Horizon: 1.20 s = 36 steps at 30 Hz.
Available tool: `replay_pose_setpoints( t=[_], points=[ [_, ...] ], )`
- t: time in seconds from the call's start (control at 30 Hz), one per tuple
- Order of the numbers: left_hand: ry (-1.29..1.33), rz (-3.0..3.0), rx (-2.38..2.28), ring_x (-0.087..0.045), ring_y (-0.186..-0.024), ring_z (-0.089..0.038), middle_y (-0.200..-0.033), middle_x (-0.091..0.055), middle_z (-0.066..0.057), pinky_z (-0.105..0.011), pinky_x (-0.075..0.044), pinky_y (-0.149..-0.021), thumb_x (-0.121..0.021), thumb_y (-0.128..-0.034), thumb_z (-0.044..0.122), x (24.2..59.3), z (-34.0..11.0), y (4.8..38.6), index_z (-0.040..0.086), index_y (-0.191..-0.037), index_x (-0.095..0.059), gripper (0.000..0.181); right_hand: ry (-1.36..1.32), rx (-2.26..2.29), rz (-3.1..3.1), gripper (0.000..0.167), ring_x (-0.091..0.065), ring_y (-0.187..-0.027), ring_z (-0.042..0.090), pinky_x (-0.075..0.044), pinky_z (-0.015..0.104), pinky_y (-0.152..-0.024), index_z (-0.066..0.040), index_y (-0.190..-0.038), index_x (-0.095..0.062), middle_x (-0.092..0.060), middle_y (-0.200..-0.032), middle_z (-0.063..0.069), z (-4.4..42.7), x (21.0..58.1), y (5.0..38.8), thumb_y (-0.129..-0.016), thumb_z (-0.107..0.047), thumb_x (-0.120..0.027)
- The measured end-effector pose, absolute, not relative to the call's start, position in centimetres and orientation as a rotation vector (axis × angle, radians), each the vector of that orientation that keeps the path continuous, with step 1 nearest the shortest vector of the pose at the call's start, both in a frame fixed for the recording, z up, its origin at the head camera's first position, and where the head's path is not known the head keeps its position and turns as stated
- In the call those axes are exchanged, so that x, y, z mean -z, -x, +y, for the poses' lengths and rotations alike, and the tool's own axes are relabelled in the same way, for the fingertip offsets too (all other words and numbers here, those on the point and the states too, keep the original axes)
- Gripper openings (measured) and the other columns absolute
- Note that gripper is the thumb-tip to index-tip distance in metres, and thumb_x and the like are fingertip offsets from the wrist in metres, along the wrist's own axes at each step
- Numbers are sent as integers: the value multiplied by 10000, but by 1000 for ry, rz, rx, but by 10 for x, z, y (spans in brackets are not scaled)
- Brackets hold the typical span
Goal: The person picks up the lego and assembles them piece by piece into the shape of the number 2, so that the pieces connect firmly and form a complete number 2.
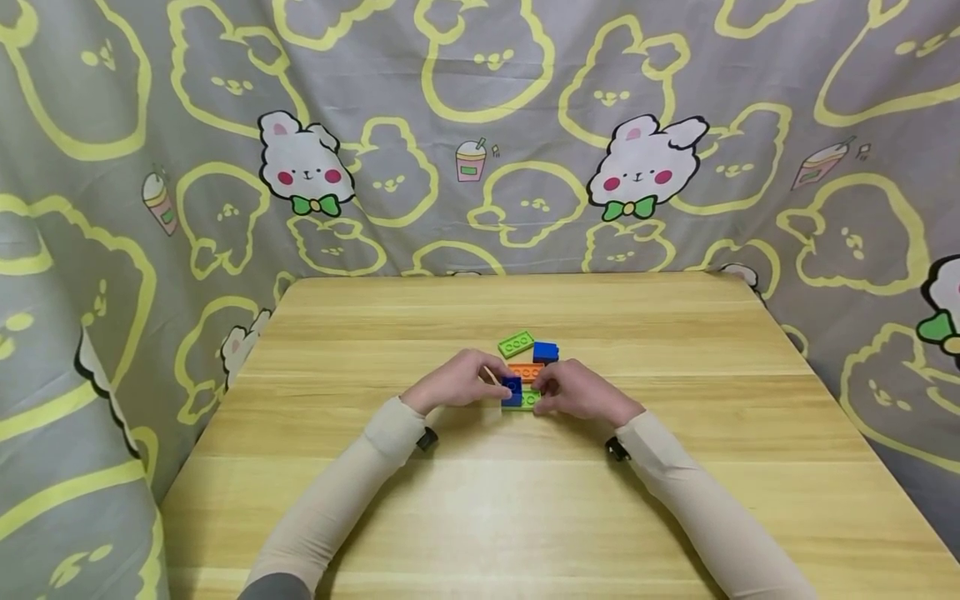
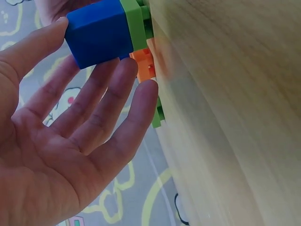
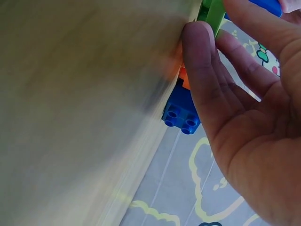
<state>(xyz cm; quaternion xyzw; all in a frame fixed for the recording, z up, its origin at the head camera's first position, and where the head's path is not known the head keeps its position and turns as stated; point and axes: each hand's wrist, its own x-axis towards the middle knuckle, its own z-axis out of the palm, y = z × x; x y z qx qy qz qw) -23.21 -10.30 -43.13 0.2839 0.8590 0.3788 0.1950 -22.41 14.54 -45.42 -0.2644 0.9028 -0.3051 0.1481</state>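
A blue block [image 1: 512,391] stands upside down on the left end of a green plate [image 1: 531,400], its hollow underside facing up in the head view. My left hand [image 1: 467,383] pinches this blue block [image 2: 99,33] between thumb and fingers. At the plate's right end, my right hand [image 1: 581,392] holds the green plate [image 3: 215,16] with thumb and fingertips. Just behind lies an orange plate [image 1: 527,372], its far right part close to the right fingers.
Behind the orange plate lie a second green plate [image 1: 516,344] and another blue block [image 1: 546,352], whose studs show in the right wrist view. A patterned grey curtain [image 1: 525,200] hangs behind the wooden table [image 1: 480,500] and at both sides.
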Motion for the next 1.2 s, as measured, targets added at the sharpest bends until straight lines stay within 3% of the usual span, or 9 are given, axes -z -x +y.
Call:
replay_pose_setpoints(
  t=[0.33, 0.8, 1.2],
  points=[
    [-782, 2420, -1040, -687, -962, -155, -1095, -752, 15, -273, -554, -767, -776, -930, 228, 429, -101, 232, 126, -1136, -771, 230, 755, 878, 2595, 265, -629, -808, 106, -551, 301, -767, -64, -1060, -749, -720, -958, 2, 146, 452, 224, -850, -187, -853],
    [-831, 2377, -1074, -666, -1019, -121, -1105, -728, 54, -337, -536, -904, -761, -943, 274, 437, -107, 238, 166, -1165, -742, 247, 758, 885, 2591, 272, -620, -805, 112, -543, 301, -760, -54, -1063, -747, -711, -951, 4, 146, 452, 224, -853, -192, -851],
    [-814, 2262, -1114, -670, -1090, -161, -1151, -709, 24, -369, -523, -987, -799, -909, 292, 444, -118, 243, 148, -1237, -691, 374, 795, 920, 2568, 284, -639, -832, 101, -548, 292, -773, -69, -1107, -732, -705, -941, -37, 150, 448, 225, -886, -222, -822]
  ],
)
